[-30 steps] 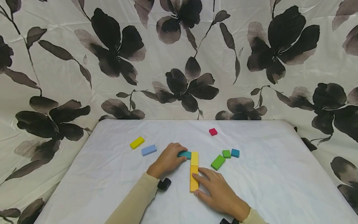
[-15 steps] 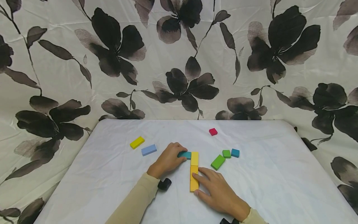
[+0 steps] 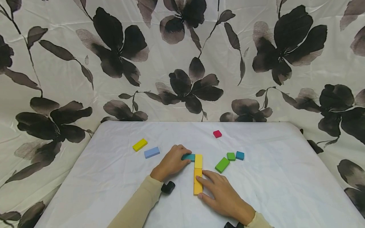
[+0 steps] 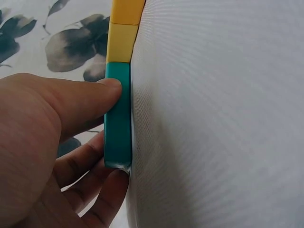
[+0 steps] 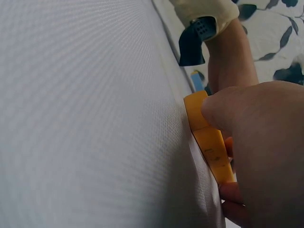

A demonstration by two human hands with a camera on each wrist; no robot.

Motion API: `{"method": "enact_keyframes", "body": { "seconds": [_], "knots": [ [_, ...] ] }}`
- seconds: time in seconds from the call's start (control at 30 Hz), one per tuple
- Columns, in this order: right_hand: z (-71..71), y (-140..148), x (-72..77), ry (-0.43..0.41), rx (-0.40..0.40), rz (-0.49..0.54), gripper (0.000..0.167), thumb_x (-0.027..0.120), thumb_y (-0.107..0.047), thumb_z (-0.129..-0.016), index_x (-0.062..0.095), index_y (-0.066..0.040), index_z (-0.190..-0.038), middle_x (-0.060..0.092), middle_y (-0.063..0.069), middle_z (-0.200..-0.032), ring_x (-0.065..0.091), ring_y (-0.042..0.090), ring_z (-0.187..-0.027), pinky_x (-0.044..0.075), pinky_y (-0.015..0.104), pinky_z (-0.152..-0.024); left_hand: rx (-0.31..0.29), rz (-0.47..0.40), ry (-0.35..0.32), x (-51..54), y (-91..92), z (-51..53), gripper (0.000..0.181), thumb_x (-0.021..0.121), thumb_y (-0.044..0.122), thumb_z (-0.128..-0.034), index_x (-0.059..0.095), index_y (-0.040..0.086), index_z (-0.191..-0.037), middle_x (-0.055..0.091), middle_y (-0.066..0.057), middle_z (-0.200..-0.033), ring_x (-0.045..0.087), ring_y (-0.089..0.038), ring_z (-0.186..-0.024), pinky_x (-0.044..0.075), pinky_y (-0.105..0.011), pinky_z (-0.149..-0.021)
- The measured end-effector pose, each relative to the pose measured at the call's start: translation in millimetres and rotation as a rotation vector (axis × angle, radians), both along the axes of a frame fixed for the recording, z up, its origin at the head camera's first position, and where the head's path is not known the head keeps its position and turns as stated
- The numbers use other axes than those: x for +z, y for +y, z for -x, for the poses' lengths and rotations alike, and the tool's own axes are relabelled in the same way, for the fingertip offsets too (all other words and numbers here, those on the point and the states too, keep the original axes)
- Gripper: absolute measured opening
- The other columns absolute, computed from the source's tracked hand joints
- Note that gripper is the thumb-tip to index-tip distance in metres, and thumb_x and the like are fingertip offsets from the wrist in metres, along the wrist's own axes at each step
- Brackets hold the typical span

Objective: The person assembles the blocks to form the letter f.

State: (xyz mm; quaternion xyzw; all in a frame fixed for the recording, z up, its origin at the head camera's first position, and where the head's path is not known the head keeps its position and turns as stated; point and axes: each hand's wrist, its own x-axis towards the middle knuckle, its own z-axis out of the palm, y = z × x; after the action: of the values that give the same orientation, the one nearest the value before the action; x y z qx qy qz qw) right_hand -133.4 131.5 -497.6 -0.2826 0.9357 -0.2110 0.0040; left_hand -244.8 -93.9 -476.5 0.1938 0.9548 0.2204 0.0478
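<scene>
- A teal block (image 3: 190, 157), smooth, oblong and evenly coloured, lies flat near the middle of the desk (image 3: 94, 196).
- The left hand (image 3: 172, 161) pinches it, thumb on the near side and fingers around the far side and outer end.
- The teal block's right end meets the side of a light yellow block (image 3: 198, 161) at a right angle.
- An orange-yellow block (image 3: 198, 188), deeper in shade, continues the light yellow one in a straight line toward the person.
- The right hand (image 3: 220, 193) grips the orange-yellow block, thumb at its near end and index finger across the top.
- Farther left lie a bright yellow block (image 3: 140, 145) and a pale blue block (image 3: 152, 153).
- Farther right are a long green block (image 3: 222, 165), a small green block (image 3: 231, 156) and a blue block (image 3: 240, 155); a red block (image 3: 217, 134) sits near the back edge.
- White, lightly creased cloth (image 3: 285, 190) covers the desk.
- Pale fabric (image 3: 154, 53) printed with large black and grey flowers hangs behind.
- Beige sleeves (image 3: 139, 201) cover the forearms.
- Small dark marks on the orange-yellow block are too blurred to read.
</scene>
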Motion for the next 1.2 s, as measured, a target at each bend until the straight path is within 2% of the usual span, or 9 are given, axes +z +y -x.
{"method": "enact_keyframes", "body": {
  "seconds": [0.37,0.53,0.87,1.07,1.2],
  "knots": [
    [0.0,-1,0.6,-0.010,0.000,0.003,0.055,0.058,-0.054,-0.098,0.052,-0.030,-0.148,0.041,0.000,-0.153,0.038,0.022,-0.139,0.036,0.053,-0.108,-0.002,0.006,-0.008,1.5,0.1,-0.9,0.037,0.074,0.029,-0.0934,0.070,0.018,-0.129,0.061,0.001,-0.119,0.051,-0.017,-0.108,0.048,-0.036,-0.096],
    [0.4,-1,-0.1,-0.006,-0.001,0.005,0.056,0.057,-0.054,-0.098,0.052,-0.030,-0.148,0.041,0.000,-0.153,0.038,0.022,-0.139,0.036,0.053,-0.108,-0.003,-0.012,0.011,0.8,-2.2,-3.6,0.039,0.074,0.030,-0.0933,0.069,0.018,-0.130,0.059,0.001,-0.122,0.050,-0.017,-0.110,0.049,-0.036,-0.097],
    [0.3,-1,0.2,0.002,-0.001,-0.005,0.056,0.056,-0.055,-0.098,0.051,-0.030,-0.148,0.041,-0.001,-0.153,0.038,0.021,-0.140,0.036,0.052,-0.108,-0.004,0.002,0.148,0.1,-6.4,-17.9,0.034,0.073,0.033,-0.0926,0.072,0.020,-0.124,0.060,0.001,-0.121,0.053,-0.018,-0.110,0.049,-0.038,-0.094],
    [0.0,-1,0.5,0.020,-0.001,-0.015,0.055,0.056,-0.054,-0.098,0.052,-0.030,-0.148,0.041,-0.001,-0.152,0.038,0.019,-0.139,0.037,0.051,-0.107,-0.070,-0.026,0.253,2.0,-8.4,-30.5,0.029,0.073,0.029,-0.0922,0.073,0.016,-0.118,0.062,-0.001,-0.119,0.056,-0.021,-0.111,0.049,-0.040,-0.094],
    [0.0,0,-0.6,0.030,0.007,-0.006,0.055,0.057,-0.054,-0.098,0.051,-0.030,-0.148,0.041,-0.001,-0.152,0.038,0.019,-0.139,0.036,0.050,-0.108,-0.104,-0.036,0.304,3.9,-9.0,-39.0,0.027,0.074,0.029,-0.0919,0.073,0.017,-0.117,0.063,0.000,-0.118,0.056,-0.019,-0.112,0.050,-0.037,-0.095]
  ]
}}
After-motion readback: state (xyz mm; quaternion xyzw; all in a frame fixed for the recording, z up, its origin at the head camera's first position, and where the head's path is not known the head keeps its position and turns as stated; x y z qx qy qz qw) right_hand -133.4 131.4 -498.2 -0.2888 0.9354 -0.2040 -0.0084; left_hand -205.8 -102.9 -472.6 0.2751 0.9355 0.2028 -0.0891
